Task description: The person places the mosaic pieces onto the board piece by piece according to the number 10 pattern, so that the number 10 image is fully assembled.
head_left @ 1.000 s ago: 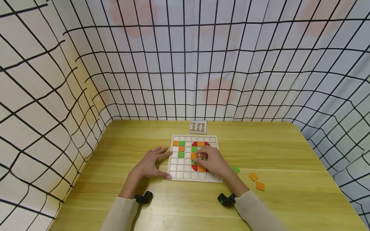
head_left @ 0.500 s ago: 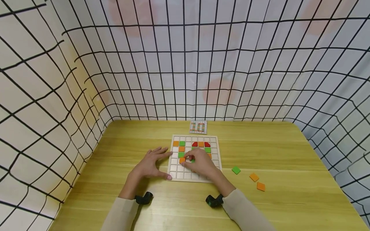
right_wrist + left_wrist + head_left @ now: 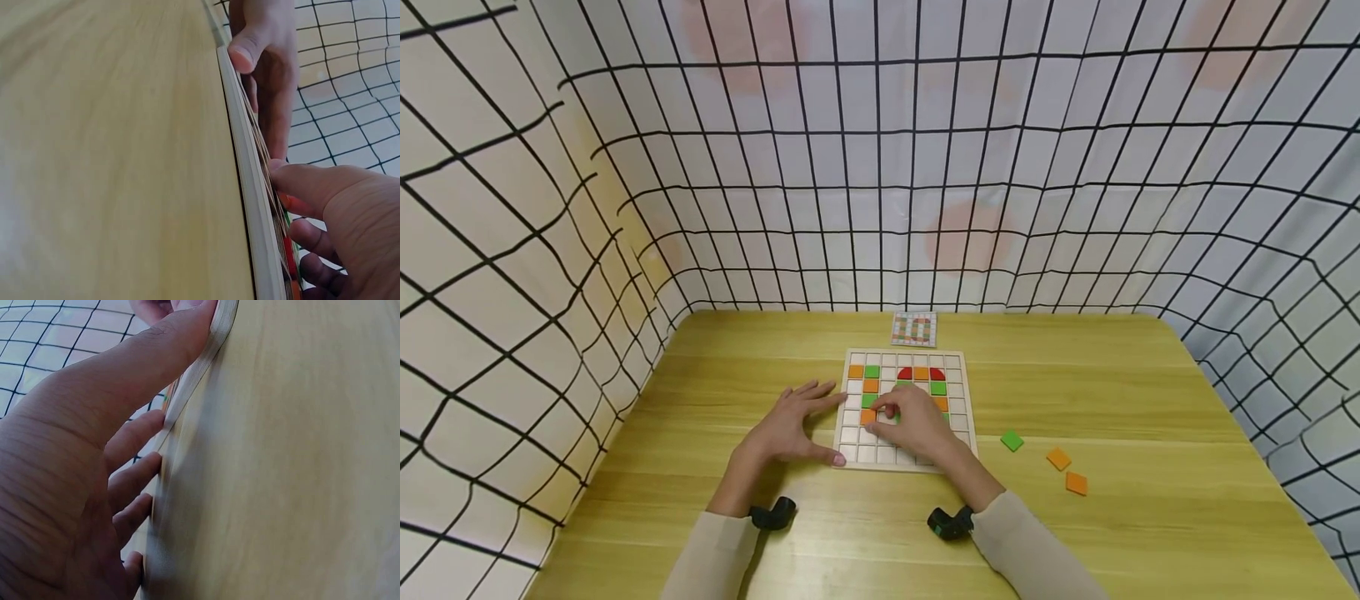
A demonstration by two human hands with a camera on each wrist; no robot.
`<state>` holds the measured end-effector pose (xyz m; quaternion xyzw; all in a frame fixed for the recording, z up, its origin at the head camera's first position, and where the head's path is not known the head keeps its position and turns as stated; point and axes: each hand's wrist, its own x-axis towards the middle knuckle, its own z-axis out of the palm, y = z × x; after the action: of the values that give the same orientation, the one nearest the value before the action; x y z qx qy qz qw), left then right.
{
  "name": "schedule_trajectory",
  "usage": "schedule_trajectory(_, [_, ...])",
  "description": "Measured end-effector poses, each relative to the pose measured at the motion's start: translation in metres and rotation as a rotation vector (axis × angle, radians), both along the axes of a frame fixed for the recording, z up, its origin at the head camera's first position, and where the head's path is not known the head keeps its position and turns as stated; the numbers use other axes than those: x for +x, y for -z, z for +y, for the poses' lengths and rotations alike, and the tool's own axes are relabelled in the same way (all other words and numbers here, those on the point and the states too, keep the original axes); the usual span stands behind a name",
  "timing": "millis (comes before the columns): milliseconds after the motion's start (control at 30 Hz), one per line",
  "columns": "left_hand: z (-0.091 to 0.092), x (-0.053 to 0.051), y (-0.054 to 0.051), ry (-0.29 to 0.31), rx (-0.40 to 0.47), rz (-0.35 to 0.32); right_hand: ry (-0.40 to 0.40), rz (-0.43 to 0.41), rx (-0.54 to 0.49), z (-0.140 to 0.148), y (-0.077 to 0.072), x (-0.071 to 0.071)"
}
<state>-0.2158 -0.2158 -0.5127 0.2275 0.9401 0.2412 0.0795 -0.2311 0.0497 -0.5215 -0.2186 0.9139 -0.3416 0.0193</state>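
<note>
A white gridded board (image 3: 865, 454) lies on the table with orange, green and red tiles set in its cells. My right hand (image 3: 917, 423) is over the board, thumb and forefinger at an orange square tile (image 3: 867, 417). That tile sits in the left part of the grid, just below a green tile (image 3: 868, 401); my fingertips still pinch its right side. The hand hides part of the red-cornered pattern (image 3: 937, 375). My left hand (image 3: 786, 427) lies with fingers spread, its thumb and forefinger touching the board's left edge. In the left wrist view the left fingers (image 3: 134, 440) touch the board's side.
A small pattern card (image 3: 914, 329) lies behind the board. Right of the board are a loose green tile (image 3: 1012, 441) and two loose orange tiles, one nearer the board (image 3: 1058, 458) and one closer to me (image 3: 1077, 483). Black-gridded white cloth walls (image 3: 880, 208) surround the wooden table (image 3: 1135, 400).
My right hand has carried the orange tile leftward across the board and lowered it into a cell beneath the green one. My left hand has stayed at the board's edge.
</note>
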Motion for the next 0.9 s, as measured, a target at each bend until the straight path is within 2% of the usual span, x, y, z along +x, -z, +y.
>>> schedule_trajectory(133, [0.0,0.0,-0.001,0.002,0.007,0.002,0.002,0.006,0.002,0.0,0.001,0.0])
schedule_trajectory(400, [0.0,0.001,-0.001,0.003,0.007,0.0,0.002,-0.035,-0.085,0.011,0.0,0.0])
schedule_trajectory(633, [0.001,0.001,-0.001,-0.003,0.005,-0.007,0.024,-0.021,-0.102,0.037,-0.007,0.002])
schedule_trajectory(900, [0.001,0.001,-0.001,-0.005,0.005,-0.002,0.091,0.009,-0.032,0.079,-0.009,0.007])
